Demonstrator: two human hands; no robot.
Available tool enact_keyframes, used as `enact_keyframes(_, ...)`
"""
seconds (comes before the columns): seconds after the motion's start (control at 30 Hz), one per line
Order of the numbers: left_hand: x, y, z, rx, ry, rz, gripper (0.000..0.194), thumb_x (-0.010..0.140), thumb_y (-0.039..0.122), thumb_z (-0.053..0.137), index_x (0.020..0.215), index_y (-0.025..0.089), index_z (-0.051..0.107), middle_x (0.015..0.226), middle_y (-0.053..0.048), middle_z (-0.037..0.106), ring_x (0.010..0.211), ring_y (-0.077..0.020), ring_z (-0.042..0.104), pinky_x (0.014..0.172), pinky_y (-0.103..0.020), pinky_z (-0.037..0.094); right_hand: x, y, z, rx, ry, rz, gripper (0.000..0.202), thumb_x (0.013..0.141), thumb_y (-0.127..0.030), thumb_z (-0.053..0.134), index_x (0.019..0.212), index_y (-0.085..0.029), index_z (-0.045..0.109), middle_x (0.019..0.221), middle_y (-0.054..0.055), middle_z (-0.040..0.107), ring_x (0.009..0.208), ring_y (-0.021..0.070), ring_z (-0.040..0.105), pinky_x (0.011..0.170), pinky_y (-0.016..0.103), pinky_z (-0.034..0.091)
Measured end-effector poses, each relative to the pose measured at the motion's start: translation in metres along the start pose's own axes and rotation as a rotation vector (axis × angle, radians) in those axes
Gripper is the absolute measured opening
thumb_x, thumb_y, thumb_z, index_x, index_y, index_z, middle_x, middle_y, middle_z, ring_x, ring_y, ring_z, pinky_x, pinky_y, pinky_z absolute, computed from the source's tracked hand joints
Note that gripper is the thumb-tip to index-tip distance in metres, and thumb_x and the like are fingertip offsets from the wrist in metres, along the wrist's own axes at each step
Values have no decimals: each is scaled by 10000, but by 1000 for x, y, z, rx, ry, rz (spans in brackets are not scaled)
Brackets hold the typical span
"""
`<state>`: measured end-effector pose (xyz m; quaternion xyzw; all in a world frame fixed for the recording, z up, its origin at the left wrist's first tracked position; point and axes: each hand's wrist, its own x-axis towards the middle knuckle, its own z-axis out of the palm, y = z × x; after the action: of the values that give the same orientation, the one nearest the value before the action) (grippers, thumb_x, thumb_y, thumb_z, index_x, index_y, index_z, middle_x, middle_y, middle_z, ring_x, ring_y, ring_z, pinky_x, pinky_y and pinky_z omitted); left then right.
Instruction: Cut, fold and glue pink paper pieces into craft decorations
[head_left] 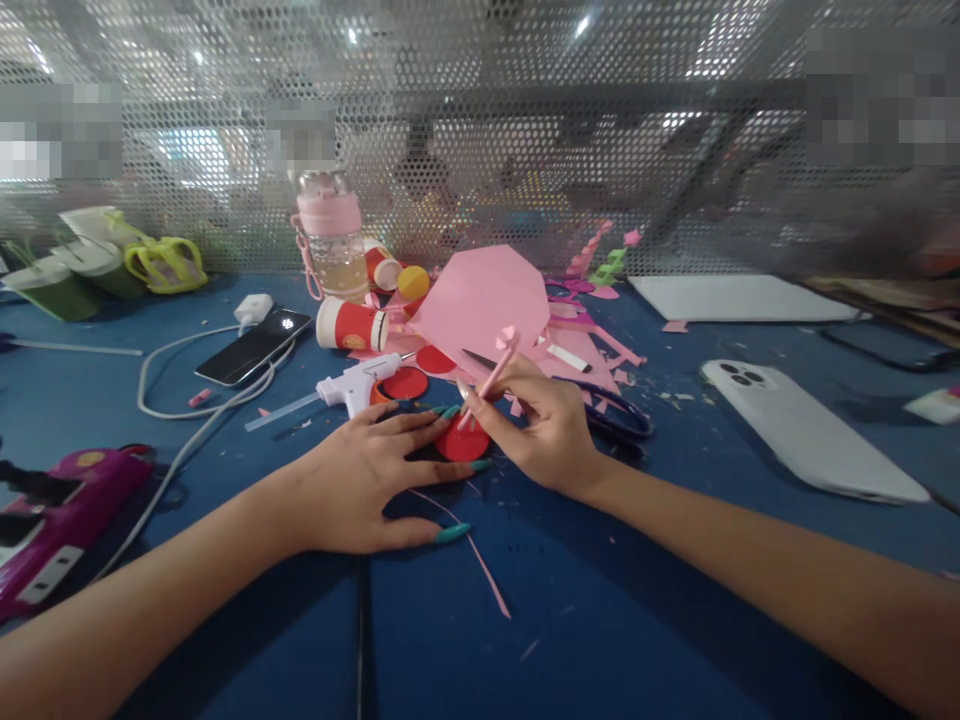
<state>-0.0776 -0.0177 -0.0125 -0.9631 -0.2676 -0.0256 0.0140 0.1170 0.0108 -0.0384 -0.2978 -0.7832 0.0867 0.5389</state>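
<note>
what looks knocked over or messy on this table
A red paper cup lies on its side beside the glue gun, and pink paper scraps litter the blue table behind the hands.

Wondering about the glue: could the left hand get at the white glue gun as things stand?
Probably yes. The left hand lies flat on the red paper circle, and the white glue gun sits just beyond its fingertips on the blue table, with nothing between. It would have to let go of the circle first.
</note>
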Motion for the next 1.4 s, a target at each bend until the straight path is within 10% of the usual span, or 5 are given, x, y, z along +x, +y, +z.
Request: enact_keyframes(1.4, 1, 2, -2, -19, 13, 11, 479, 802, 487, 430, 1227, 268, 470, 1267, -119, 494, 1204, -281, 409, 973, -480, 302, 1, 1, 1, -30, -58, 22, 160, 758, -139, 545, 613, -195, 510, 588, -9, 537, 564, 114, 489, 478, 254, 367)
